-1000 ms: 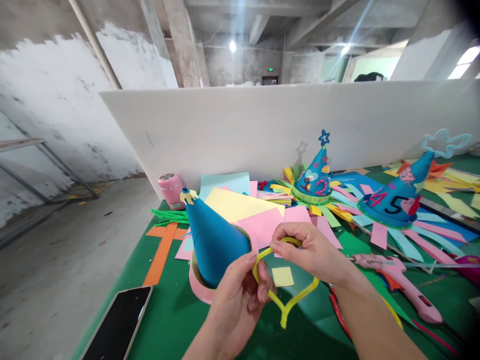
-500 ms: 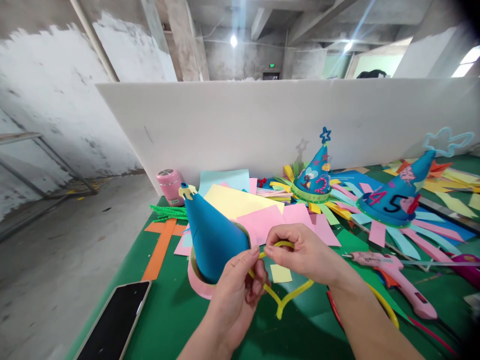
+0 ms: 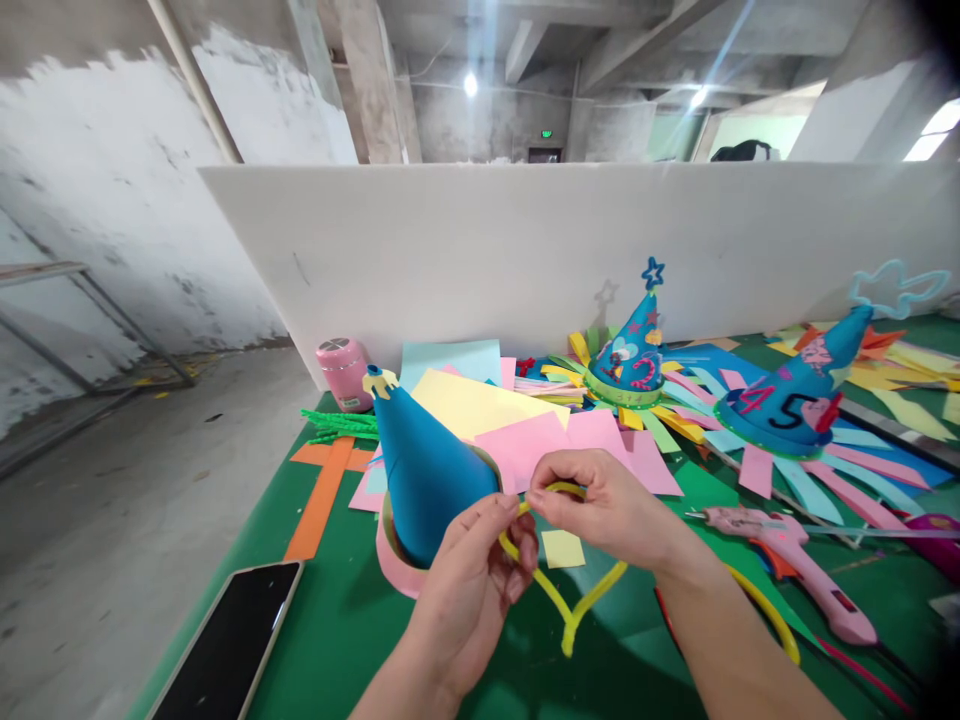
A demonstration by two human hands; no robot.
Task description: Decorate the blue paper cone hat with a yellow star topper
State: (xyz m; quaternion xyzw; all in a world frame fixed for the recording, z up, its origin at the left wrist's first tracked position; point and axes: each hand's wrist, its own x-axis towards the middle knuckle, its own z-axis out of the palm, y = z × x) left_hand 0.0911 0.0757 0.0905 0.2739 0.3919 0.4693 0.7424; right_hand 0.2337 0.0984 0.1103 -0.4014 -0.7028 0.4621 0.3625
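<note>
Between my two hands is a yellow pipe cleaner, bent into a loop that comes to a V-shaped point at the bottom. My left hand is closed on the loop's left side. With thumb and fingers, my right hand pinches its upper part, close to the left fingertips. Just left of my hands a plain blue paper cone hat leans inside a pink paper ring; yellow cut paper trims its tip. Below my hands, a small pale yellow paper square lies on the green table.
A phone lies at the table's left edge, near orange strips and green pipe cleaners. On the right lies a pink glue gun. Two decorated hats stand farther back before a white board. A pink canister is at back left.
The pointed bottom of the yellow loop has shifted slightly down and to the right. Both hands keep their hold in nearly the same place.
</note>
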